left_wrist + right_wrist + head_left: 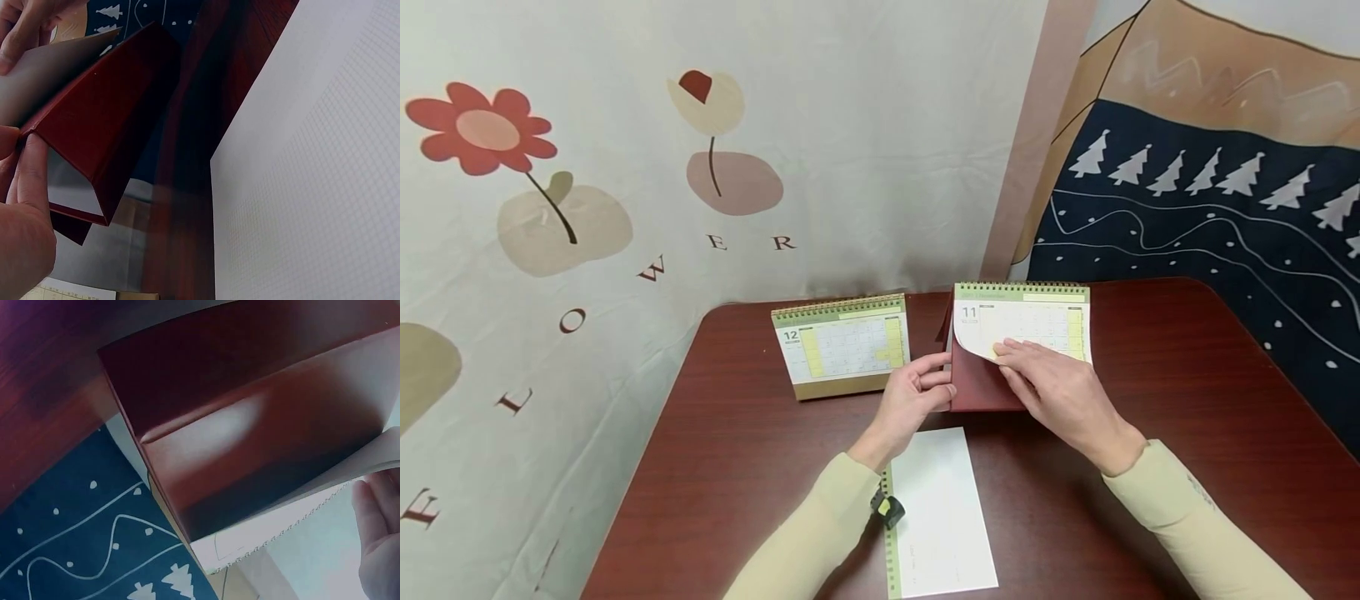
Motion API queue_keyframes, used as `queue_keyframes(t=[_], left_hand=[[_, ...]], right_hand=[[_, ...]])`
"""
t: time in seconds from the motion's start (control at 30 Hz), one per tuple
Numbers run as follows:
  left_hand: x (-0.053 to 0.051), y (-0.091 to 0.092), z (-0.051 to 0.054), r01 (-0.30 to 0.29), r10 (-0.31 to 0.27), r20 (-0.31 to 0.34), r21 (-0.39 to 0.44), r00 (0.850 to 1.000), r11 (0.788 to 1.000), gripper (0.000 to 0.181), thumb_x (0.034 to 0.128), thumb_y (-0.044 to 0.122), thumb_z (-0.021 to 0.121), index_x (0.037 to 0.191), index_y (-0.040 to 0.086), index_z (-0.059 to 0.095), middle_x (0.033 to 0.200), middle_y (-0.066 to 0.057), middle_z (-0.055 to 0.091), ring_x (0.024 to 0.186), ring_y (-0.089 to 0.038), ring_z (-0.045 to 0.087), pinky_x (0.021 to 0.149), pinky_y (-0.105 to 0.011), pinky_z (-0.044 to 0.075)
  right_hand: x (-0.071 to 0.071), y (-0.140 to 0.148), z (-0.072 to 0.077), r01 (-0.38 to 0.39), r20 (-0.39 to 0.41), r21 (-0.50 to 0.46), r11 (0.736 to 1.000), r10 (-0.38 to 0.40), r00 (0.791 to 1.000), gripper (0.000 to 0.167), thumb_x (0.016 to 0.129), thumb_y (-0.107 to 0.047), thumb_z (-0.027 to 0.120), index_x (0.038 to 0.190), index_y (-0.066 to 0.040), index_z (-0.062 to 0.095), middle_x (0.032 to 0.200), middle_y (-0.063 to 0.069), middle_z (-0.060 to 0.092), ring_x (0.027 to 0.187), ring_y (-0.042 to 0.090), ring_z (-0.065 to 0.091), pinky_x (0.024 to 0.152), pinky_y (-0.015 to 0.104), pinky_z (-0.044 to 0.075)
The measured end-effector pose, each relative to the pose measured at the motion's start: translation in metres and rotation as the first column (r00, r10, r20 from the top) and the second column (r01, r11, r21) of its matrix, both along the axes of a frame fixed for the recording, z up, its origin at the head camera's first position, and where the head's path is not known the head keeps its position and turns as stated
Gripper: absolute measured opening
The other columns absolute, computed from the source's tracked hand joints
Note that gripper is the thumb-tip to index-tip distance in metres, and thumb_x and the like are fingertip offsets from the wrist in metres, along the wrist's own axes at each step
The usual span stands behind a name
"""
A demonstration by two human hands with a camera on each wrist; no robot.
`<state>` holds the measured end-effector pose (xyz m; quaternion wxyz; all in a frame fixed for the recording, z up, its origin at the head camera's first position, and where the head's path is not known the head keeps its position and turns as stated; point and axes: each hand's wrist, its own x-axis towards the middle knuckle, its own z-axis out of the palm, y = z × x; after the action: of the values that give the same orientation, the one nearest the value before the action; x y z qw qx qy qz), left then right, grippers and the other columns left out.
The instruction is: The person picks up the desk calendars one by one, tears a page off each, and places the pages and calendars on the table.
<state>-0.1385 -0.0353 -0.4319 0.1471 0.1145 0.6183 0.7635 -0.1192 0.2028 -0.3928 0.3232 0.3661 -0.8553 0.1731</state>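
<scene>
In the head view a desk calendar (1021, 310) with a red stand (988, 387) shows month 11. At the stand's left edge is my left hand (913, 396), gripping it with the thumb in front and fingers behind. The left wrist view shows those fingers reaching into the side of the folded red stand (103, 106). My right hand (1060, 387) pinches the lower part of the calendar pages (44, 78), which curl up off the stand. From the right wrist, the red stand (250, 437) lies bare under the lifted pages, with my right hand (378, 519) at their edge.
A second desk calendar (850, 346) showing month 12 stands to the left. A loose white sheet (943, 517) with a punched green edge lies in front, partly under my left forearm. Behind the dark red table (722, 433) hangs a patterned cloth (880, 150).
</scene>
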Motion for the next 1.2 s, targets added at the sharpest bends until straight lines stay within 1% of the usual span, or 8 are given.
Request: queue_keyframes(t=[0.17,0.37,0.57,0.7,0.83,0.93,1.07,1.2], left_hand=[[0.0,-0.001,0.0,-0.021,0.021,0.011,-0.002,1.0,1.0,0.051,0.0906,-0.011,0.06,0.142,-0.004,0.058,0.121,-0.027,0.07,0.095,-0.016,0.073,0.084,-0.033,0.06],[-0.001,0.0,-0.002,-0.077,0.077,0.028,-0.012,0.997,0.997,0.051,0.087,-0.011,0.06,0.137,-0.004,0.061,0.114,-0.024,0.074,0.09,-0.013,0.073,0.08,-0.032,0.061],[-0.001,0.004,0.0,-0.124,0.124,0.037,-0.012,0.992,0.992,0.049,0.0856,-0.012,0.06,0.134,-0.005,0.063,0.106,-0.021,0.076,0.084,-0.011,0.072,0.076,-0.031,0.061],[-0.001,0.005,0.0,-0.144,0.145,0.048,-0.02,0.988,0.989,0.047,0.0854,-0.012,0.061,0.132,-0.005,0.065,0.101,-0.017,0.077,0.08,-0.011,0.07,0.076,-0.032,0.061],[-0.002,0.005,0.0,-0.15,0.153,0.054,-0.048,0.987,0.987,0.045,0.0878,-0.01,0.066,0.132,-0.003,0.065,0.104,-0.017,0.076,0.082,-0.011,0.07,0.078,-0.034,0.061],[-0.003,0.004,-0.001,-0.151,0.155,0.051,-0.076,0.987,0.986,0.044,0.0908,-0.008,0.069,0.134,-0.002,0.065,0.109,-0.018,0.076,0.085,-0.011,0.071,0.078,-0.035,0.061],[-0.004,0.004,-0.003,-0.157,0.161,0.033,-0.1,0.986,0.983,0.042,0.0929,-0.007,0.07,0.134,-0.001,0.066,0.114,-0.02,0.074,0.088,-0.012,0.07,0.078,-0.035,0.061],[-0.004,0.004,-0.002,-0.175,0.179,0.021,-0.119,0.984,0.977,0.041,0.0928,-0.007,0.07,0.134,-0.001,0.066,0.114,-0.019,0.074,0.09,-0.014,0.07,0.079,-0.034,0.061]], right_hand=[[0.001,-0.001,0.001,-0.025,0.039,-0.094,0.995,0.029,0.999,0.028,0.1,-0.025,0.072,0.116,-0.003,0.077,0.116,0.013,0.076,0.106,0.029,0.074,0.09,0.045,0.057],[0.003,0.0,0.005,-0.05,0.087,-0.217,0.975,0.07,0.994,0.029,0.085,-0.01,0.084,0.113,-0.005,0.079,0.113,0.01,0.077,0.103,0.028,0.075,0.101,0.02,0.047],[0.005,-0.001,0.01,-0.024,0.097,-0.237,0.971,0.048,0.994,0.034,0.078,-0.003,0.086,0.112,-0.006,0.079,0.111,0.01,0.078,0.099,0.027,0.076,0.096,0.011,0.045],[0.006,-0.001,0.011,-0.025,0.106,-0.259,0.965,0.054,0.993,0.027,0.088,-0.02,0.085,0.11,-0.006,0.08,0.109,0.01,0.078,0.098,0.023,0.076,0.094,0.011,0.046],[0.004,0.0,0.013,-0.044,0.136,-0.327,0.944,0.093,0.986,0.036,0.093,-0.038,0.076,0.111,-0.007,0.081,0.109,0.009,0.078,0.104,0.012,0.073,0.095,0.012,0.047],[0.004,0.002,0.017,-0.056,0.17,-0.389,0.919,0.131,0.977,0.027,0.088,-0.019,0.082,0.111,-0.006,0.081,0.109,0.009,0.078,0.109,0.002,0.069,0.094,0.013,0.049],[0.005,0.004,0.025,-0.046,0.208,-0.45,0.892,0.155,0.966,0.042,0.072,0.013,0.085,0.11,-0.004,0.081,0.108,0.009,0.078,0.106,-0.003,0.068,0.082,0.011,0.051],[0.006,0.005,0.03,-0.003,0.247,-0.477,0.879,0.137,0.959,0.04,0.074,0.016,0.082,0.109,-0.004,0.081,0.103,0.005,0.079,0.092,-0.004,0.068,0.065,0.013,0.047]])
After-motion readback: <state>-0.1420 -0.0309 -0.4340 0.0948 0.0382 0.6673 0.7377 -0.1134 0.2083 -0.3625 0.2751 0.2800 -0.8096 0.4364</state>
